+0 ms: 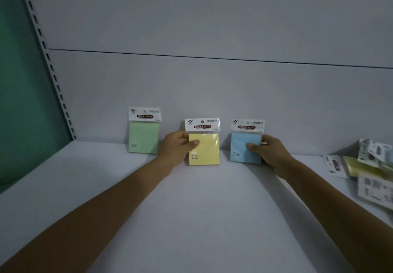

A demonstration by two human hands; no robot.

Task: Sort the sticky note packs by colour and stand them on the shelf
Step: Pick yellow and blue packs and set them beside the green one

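Three sticky note packs stand upright in a row against the shelf's back wall. The green pack (144, 137) is at the left, untouched. My left hand (177, 147) pinches the yellow pack (207, 151) by its left edge, thumb on the front. My right hand (269, 150) grips the blue pack (242, 146) by its right edge, thumb across its face. Both held packs have their bottom edges at the shelf surface (202, 209).
A loose heap of several more packs (370, 170), some yellow, lies at the right edge of the shelf. A slotted metal upright (50, 68) and a green side panel (23, 94) bound the shelf on the left. The grey back wall (212, 85) rises behind.
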